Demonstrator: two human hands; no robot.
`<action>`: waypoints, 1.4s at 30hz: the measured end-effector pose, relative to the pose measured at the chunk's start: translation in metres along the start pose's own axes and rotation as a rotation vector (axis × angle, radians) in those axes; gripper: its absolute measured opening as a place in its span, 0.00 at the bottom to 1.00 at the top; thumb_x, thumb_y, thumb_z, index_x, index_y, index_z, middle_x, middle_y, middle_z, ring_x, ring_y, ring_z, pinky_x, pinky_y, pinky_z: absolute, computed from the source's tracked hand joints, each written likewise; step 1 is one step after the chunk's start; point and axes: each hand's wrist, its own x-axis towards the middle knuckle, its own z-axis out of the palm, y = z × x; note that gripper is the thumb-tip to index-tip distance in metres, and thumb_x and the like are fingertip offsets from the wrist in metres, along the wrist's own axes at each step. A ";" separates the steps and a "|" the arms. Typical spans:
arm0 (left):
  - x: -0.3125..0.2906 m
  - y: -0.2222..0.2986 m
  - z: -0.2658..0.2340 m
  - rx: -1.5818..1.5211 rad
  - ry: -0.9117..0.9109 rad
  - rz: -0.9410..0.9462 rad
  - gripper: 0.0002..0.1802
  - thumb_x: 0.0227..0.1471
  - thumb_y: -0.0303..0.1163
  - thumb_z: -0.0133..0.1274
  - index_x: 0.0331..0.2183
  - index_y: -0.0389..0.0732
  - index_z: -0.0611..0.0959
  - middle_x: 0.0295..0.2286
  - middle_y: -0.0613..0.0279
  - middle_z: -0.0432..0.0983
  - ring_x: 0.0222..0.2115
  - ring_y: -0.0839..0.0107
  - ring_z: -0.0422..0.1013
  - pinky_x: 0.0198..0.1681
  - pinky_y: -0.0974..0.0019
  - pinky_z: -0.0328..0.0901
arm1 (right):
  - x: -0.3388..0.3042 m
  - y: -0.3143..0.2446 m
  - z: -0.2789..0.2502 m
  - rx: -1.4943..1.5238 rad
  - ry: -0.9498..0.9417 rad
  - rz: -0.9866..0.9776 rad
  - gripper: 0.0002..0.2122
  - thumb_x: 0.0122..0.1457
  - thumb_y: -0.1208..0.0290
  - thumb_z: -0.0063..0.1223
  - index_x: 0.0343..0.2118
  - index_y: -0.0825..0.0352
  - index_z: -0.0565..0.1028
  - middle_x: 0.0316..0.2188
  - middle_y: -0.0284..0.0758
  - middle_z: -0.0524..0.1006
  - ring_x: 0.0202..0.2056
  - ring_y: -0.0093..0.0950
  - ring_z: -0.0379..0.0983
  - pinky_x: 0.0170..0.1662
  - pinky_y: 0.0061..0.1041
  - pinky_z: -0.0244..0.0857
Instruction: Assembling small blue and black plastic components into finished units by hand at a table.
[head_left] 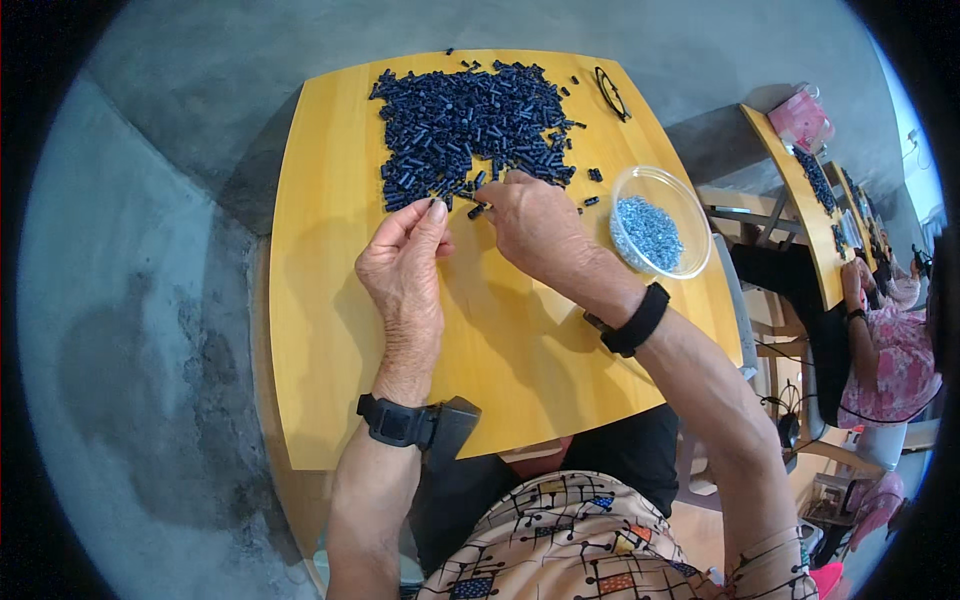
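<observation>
A broad pile of small dark blue cylinders (460, 120) covers the far part of the yellow table (540, 370). At its near edge, my left hand (405, 250) pinches one small dark cylinder (437, 203) between thumb and forefinger. To the right of it, my right hand (540, 220) is closed, its fingertips down among the loose cylinders at the pile's edge. What those fingers hold, if anything, is too small to make out. A clear round plastic tub (703, 240) stands right of my right hand, with tiny light blue, shiny pieces (648, 233) inside.
Black-framed glasses (612, 95) lie at the far right of the table. A few stray cylinders (591, 201) sit between pile and tub. A grey wall (150, 300) rises on the left. Farther right, another person (885, 365) sits at a second table (800, 200) bearing dark pieces and a pink bag (802, 122).
</observation>
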 end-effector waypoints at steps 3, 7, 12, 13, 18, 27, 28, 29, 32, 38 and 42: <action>-0.001 -0.002 0.003 -0.039 -0.008 -0.052 0.11 0.49 0.29 0.60 0.34 0.34 0.82 0.23 0.65 0.76 0.22 0.79 0.71 0.27 0.76 0.67 | 0.008 0.002 0.011 -0.004 -0.003 -0.004 0.07 0.50 0.75 0.51 0.32 0.68 0.77 0.30 0.45 0.75 0.32 0.43 0.76 0.35 0.38 0.70; -0.001 -0.003 0.003 -0.082 -0.019 -0.079 0.10 0.49 0.29 0.60 0.34 0.34 0.81 0.25 0.65 0.76 0.23 0.79 0.71 0.27 0.76 0.68 | 0.015 0.001 0.020 0.012 0.042 -0.002 0.06 0.50 0.75 0.50 0.29 0.67 0.78 0.29 0.42 0.77 0.32 0.40 0.75 0.35 0.36 0.70; 0.000 -0.003 0.001 -0.088 -0.006 -0.100 0.11 0.49 0.29 0.59 0.35 0.34 0.81 0.25 0.64 0.76 0.23 0.79 0.71 0.27 0.76 0.69 | 0.021 0.002 0.013 0.040 0.100 0.018 0.05 0.50 0.75 0.50 0.28 0.66 0.78 0.29 0.41 0.76 0.31 0.41 0.75 0.35 0.37 0.70; 0.000 -0.004 0.001 -0.091 -0.007 -0.103 0.11 0.50 0.29 0.59 0.35 0.33 0.81 0.25 0.64 0.76 0.24 0.79 0.71 0.27 0.76 0.69 | 0.021 0.004 0.012 0.041 0.125 0.013 0.05 0.50 0.75 0.50 0.28 0.66 0.78 0.29 0.41 0.76 0.31 0.41 0.75 0.34 0.37 0.70; 0.001 -0.005 0.002 -0.107 -0.003 -0.120 0.12 0.50 0.30 0.59 0.35 0.34 0.81 0.26 0.64 0.76 0.24 0.79 0.71 0.27 0.75 0.68 | 0.019 0.006 0.020 0.018 0.122 0.010 0.04 0.50 0.76 0.50 0.26 0.66 0.77 0.27 0.41 0.75 0.30 0.41 0.75 0.33 0.37 0.69; 0.002 -0.006 0.001 -0.104 -0.002 -0.132 0.12 0.49 0.32 0.60 0.35 0.34 0.81 0.26 0.64 0.76 0.24 0.78 0.70 0.29 0.74 0.68 | 0.019 0.009 0.025 0.017 0.135 -0.054 0.01 0.48 0.77 0.50 0.24 0.67 0.74 0.27 0.41 0.75 0.28 0.42 0.74 0.31 0.38 0.69; 0.002 -0.006 0.001 -0.108 -0.003 -0.133 0.12 0.49 0.32 0.60 0.35 0.34 0.81 0.26 0.64 0.76 0.24 0.78 0.70 0.28 0.74 0.68 | 0.019 0.008 0.024 -0.003 0.115 -0.053 0.02 0.47 0.77 0.50 0.25 0.67 0.73 0.27 0.41 0.74 0.28 0.42 0.74 0.30 0.39 0.69; 0.002 -0.007 0.001 -0.107 -0.004 -0.135 0.12 0.49 0.32 0.60 0.35 0.34 0.81 0.26 0.64 0.76 0.24 0.78 0.70 0.28 0.74 0.68 | 0.018 0.007 0.023 -0.003 0.114 -0.050 0.02 0.47 0.77 0.50 0.25 0.67 0.73 0.27 0.41 0.74 0.28 0.42 0.74 0.30 0.39 0.69; 0.002 -0.009 0.002 -0.102 -0.020 -0.112 0.12 0.49 0.31 0.60 0.35 0.34 0.81 0.26 0.64 0.76 0.24 0.78 0.70 0.28 0.75 0.68 | 0.016 0.005 0.020 -0.028 0.076 -0.058 0.02 0.47 0.77 0.51 0.26 0.68 0.73 0.27 0.41 0.74 0.28 0.42 0.74 0.30 0.39 0.69; -0.003 -0.008 0.007 -0.097 -0.093 -0.073 0.11 0.49 0.29 0.59 0.35 0.34 0.81 0.26 0.64 0.76 0.23 0.79 0.71 0.27 0.75 0.68 | -0.004 0.007 0.004 0.266 0.137 -0.030 0.06 0.48 0.78 0.52 0.30 0.73 0.72 0.28 0.49 0.75 0.29 0.44 0.76 0.30 0.39 0.70; -0.012 -0.004 0.009 -0.046 -0.241 -0.046 0.10 0.49 0.27 0.59 0.36 0.33 0.81 0.25 0.62 0.77 0.23 0.78 0.71 0.28 0.75 0.68 | -0.039 -0.004 -0.035 0.985 0.027 0.295 0.09 0.52 0.76 0.54 0.35 0.74 0.73 0.24 0.39 0.76 0.23 0.27 0.73 0.22 0.25 0.63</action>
